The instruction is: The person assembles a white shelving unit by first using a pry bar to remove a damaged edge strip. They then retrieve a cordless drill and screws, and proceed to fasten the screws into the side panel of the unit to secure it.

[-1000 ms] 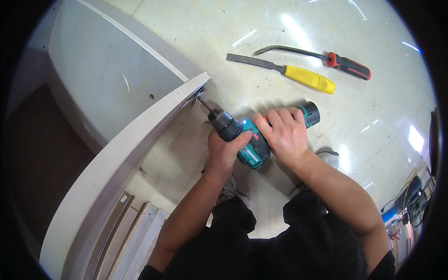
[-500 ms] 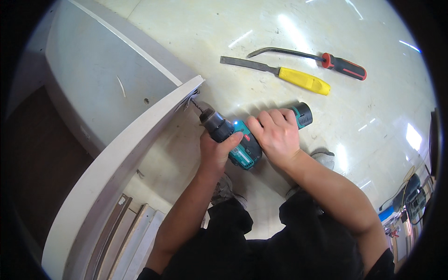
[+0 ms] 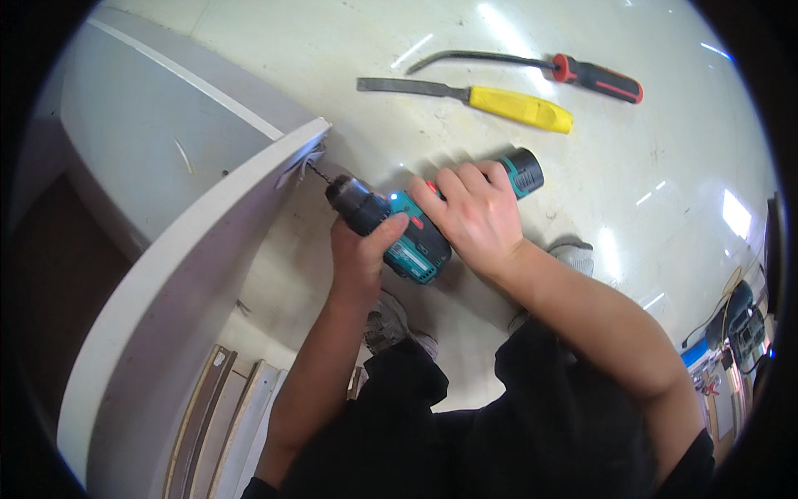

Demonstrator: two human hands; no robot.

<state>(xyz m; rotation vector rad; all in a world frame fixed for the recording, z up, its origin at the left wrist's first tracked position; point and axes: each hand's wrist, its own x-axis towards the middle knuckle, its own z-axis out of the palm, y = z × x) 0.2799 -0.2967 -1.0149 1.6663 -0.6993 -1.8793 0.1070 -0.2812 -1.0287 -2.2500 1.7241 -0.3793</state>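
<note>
A teal and black cordless drill [image 3: 413,247] is held in both my hands, its small light lit. My left hand [image 3: 359,249] is closed round the body just behind the chuck, thumb on top. Round the grip, above the black battery end, my right hand [image 3: 475,208] is wrapped. The drill bit [image 3: 318,172] points up and left at the white panel [image 3: 208,200], near its far end. Whitish shreds [image 3: 301,164] cling to the panel where the bit meets it. How deep the bit sits cannot be made out.
On the floor beyond the drill lie a chisel with a yellow handle [image 3: 521,109] and a bent pry bar with a black and red handle [image 3: 598,79]. Several boards [image 3: 218,416] are stacked at lower left. A grey panel [image 3: 158,125] adjoins the white one. More tools [image 3: 740,324] sit far right.
The view has shifted, so everything appears a little further left and higher. Both hands keep hold of the drill, and its bit stays at the panel. The shreds there look bulkier.
</note>
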